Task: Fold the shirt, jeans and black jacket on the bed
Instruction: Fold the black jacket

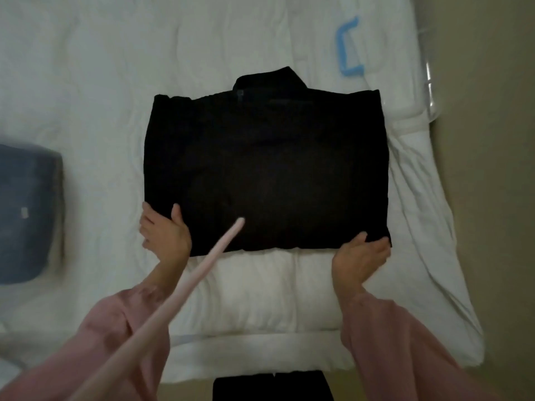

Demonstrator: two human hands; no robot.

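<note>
The black jacket lies flat on the white bed, folded into a rectangle with its collar at the far side. My left hand grips the jacket's near left corner, thumb on top and fingers under the edge. At the near right corner, my right hand holds the hem with its thumb on the cloth. Folded blue jeans sit at the bed's left edge. The shirt is not in view.
A pink drawstring from my top hangs across the view over the left forearm. A light blue mark shows on the bedding at the far right. A metal bed rail and beige floor lie to the right.
</note>
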